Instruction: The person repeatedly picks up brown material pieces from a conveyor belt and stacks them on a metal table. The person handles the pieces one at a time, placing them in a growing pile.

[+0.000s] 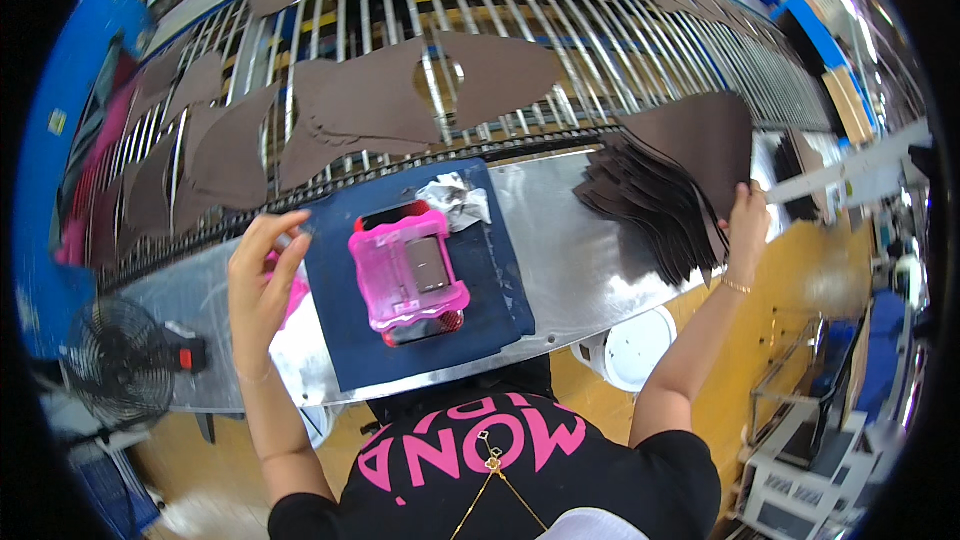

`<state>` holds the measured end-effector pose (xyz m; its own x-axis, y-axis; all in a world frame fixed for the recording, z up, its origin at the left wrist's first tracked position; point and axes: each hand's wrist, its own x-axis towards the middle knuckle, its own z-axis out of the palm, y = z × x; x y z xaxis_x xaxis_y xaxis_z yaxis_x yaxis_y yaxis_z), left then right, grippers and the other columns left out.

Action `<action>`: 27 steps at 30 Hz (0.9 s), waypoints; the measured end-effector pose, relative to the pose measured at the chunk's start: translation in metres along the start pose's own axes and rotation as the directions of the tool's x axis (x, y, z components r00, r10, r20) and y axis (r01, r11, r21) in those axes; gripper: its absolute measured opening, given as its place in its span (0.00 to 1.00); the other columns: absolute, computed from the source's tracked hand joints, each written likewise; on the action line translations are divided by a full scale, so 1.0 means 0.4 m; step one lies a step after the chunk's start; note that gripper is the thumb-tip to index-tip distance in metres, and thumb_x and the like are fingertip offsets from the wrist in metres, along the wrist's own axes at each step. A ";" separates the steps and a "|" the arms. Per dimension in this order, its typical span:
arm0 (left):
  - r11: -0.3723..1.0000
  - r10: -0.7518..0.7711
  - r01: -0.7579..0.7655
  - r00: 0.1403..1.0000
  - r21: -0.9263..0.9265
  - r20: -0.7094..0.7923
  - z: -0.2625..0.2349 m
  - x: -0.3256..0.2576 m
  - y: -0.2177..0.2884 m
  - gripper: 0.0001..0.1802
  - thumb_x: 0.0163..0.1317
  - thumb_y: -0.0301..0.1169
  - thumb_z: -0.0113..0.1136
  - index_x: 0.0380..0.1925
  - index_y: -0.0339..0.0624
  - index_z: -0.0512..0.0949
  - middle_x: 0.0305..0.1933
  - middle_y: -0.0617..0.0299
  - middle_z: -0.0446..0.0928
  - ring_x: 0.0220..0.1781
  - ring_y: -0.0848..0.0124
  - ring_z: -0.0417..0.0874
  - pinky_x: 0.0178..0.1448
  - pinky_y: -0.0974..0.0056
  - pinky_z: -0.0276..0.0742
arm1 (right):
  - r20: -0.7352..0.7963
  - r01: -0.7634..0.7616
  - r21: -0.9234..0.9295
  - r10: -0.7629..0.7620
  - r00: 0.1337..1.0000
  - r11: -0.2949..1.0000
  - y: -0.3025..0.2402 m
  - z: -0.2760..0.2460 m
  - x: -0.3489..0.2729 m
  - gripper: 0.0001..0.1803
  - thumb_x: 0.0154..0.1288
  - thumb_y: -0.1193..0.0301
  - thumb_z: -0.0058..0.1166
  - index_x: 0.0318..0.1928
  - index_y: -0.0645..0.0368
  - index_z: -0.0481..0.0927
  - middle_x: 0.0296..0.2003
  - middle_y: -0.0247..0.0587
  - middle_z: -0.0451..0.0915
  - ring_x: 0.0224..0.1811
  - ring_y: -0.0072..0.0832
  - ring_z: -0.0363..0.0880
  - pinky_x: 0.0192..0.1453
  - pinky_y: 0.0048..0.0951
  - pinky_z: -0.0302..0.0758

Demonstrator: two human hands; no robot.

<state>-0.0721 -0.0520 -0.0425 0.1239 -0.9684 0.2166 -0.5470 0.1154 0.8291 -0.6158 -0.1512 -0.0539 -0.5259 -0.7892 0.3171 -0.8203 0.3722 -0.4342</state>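
Observation:
My right hand [747, 225] is closed on the edge of a brown leather-like piece [705, 135]. That piece is lifted and bent over a stack of similar dark brown pieces [640, 205], fanned out on the metal table. My left hand [262, 280] is raised at the left of a dark blue mat [480, 310], its thumb and forefinger apart. Near that hand, a pink thing [297, 300] is partly hidden. On the mat sits a pink scalloped frame [385, 275] over a red and black object [425, 328]. Beside it lies crumpled white material [455, 202].
Beyond the metal table [545, 240] runs a roller conveyor [600, 80] carrying several flat brown cut pieces [360, 105]. A black fan [120, 360] stands at the left. Below the table's front edge is a white bucket [640, 348]. A pale arm-like bar [850, 170] reaches in from the right.

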 end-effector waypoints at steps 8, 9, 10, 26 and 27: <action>0.959 0.074 -0.103 0.990 -0.265 -0.117 0.074 0.063 0.071 0.21 0.59 0.28 0.63 0.53 0.39 0.75 0.48 0.62 0.71 0.40 0.76 0.77 0.35 0.73 0.77 | -0.008 0.080 0.810 -0.125 0.992 0.580 -0.379 -0.048 -0.226 0.16 0.72 0.60 0.45 0.50 0.59 0.72 0.30 0.34 0.77 0.15 0.18 0.73 0.11 0.16 0.66; 0.944 0.114 -0.171 0.972 -0.283 -0.206 0.078 0.070 0.065 0.23 0.59 0.29 0.64 0.54 0.39 0.73 0.51 0.61 0.71 0.42 0.75 0.78 0.34 0.73 0.79 | 0.021 0.049 0.855 -0.128 0.992 0.517 -0.426 -0.039 -0.267 0.16 0.72 0.60 0.45 0.49 0.60 0.72 0.30 0.35 0.77 0.16 0.18 0.74 0.11 0.16 0.67; 0.918 0.066 -0.126 0.983 -0.375 -0.170 0.073 0.077 0.054 0.24 0.59 0.29 0.63 0.56 0.38 0.72 0.50 0.60 0.71 0.42 0.74 0.79 0.33 0.73 0.79 | 0.066 0.037 0.880 -0.199 0.978 0.473 -0.451 -0.019 -0.299 0.15 0.73 0.61 0.45 0.48 0.60 0.71 0.31 0.36 0.77 0.18 0.18 0.75 0.11 0.17 0.68; 0.993 -0.101 0.072 0.923 -0.092 -0.372 -0.247 -0.155 0.003 0.06 0.60 0.27 0.63 0.33 0.35 0.80 0.24 0.67 0.76 0.17 0.84 0.72 0.21 0.79 0.64 | 0.045 0.432 0.867 -0.902 0.429 0.248 -0.554 0.193 -0.495 0.07 0.50 0.77 0.68 0.31 0.61 0.84 0.28 0.37 0.84 0.30 0.25 0.80 0.39 0.25 0.73; 0.991 -0.110 0.074 0.926 -0.113 -0.362 -0.243 -0.158 -0.004 0.06 0.60 0.27 0.63 0.34 0.35 0.80 0.24 0.67 0.76 0.18 0.83 0.72 0.21 0.78 0.64 | -0.010 0.479 0.853 -0.909 0.417 0.210 -0.548 0.203 -0.492 0.07 0.49 0.75 0.68 0.32 0.59 0.84 0.27 0.37 0.84 0.28 0.29 0.80 0.39 0.27 0.72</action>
<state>0.0015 0.0307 -0.0075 0.4744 -0.8291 0.2958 -0.4396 0.0680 0.8956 -0.3144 -0.1171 -0.0896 0.5242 -0.6621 0.5356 -0.2321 -0.7162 -0.6582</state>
